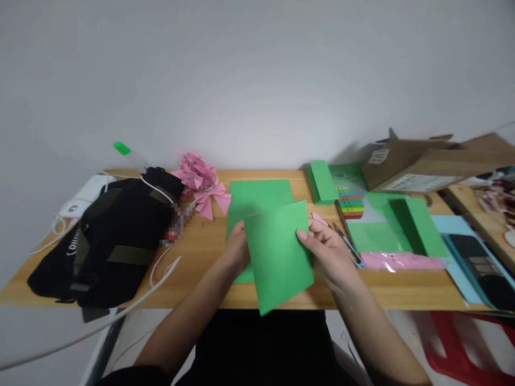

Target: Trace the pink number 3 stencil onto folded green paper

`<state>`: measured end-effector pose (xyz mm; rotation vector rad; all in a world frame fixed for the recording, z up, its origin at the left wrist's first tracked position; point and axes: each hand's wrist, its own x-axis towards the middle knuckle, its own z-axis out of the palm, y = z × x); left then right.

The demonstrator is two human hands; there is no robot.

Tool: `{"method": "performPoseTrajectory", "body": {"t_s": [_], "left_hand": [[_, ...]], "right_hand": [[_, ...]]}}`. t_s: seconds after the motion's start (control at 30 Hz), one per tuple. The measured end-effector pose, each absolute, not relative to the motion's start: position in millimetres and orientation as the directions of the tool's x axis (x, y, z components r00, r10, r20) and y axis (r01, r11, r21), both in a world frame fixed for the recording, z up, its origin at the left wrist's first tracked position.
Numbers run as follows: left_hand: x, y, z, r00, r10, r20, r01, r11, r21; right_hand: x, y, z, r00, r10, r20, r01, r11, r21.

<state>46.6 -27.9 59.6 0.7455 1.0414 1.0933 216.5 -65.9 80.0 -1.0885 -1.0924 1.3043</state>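
A green sheet of paper point(279, 262) is held up, tilted, between my two hands above the front of the table. My right hand point(325, 246) pinches its right edge, thumb on the near face. My left hand point(239, 246) is at its left edge, with the fingers mostly hidden behind the paper. Behind and below it, a larger green sheet point(261, 190) lies flat on the wooden table point(201, 241).
Left are a black bag point(132, 230), white cables and pink folded paper point(197, 174). Right are a green paper stack point(322, 182), scissors point(349, 246), a folded green strip point(426, 228), a cardboard box point(422, 161) and a phone point(478, 268).
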Motion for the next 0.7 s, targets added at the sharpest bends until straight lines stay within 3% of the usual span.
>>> {"method": "performPoseTrajectory", "body": {"t_s": [0.1,0.2,0.37,0.57,0.7], "left_hand": [[58.6,-45.5,71.6,0.191,0.939,-0.288,-0.396,0.342,0.852],[60.3,-54.1,78.6,0.199,0.95,-0.239,-0.443,0.305,0.843],[61.2,-56.5,78.3,0.213,0.973,-0.086,-0.442,0.174,0.88],[59.6,-62.8,95.3,0.253,0.963,0.094,-0.329,-0.006,0.944],[57.2,-67.4,103.9,0.274,0.929,0.248,-0.252,-0.179,0.951]], "right_hand": [[200.8,-68.7,75.4,0.151,0.987,0.049,-0.184,0.077,-0.98],[190.9,-73.1,74.9,0.265,0.951,0.159,-0.088,0.188,-0.978],[181.7,-75.0,76.2,0.367,0.895,0.251,0.081,0.238,-0.968],[179.7,-73.4,90.8,0.405,0.763,0.504,0.369,0.369,-0.853],[177.6,-78.1,102.7,0.313,0.734,0.603,0.361,0.495,-0.79]]}}
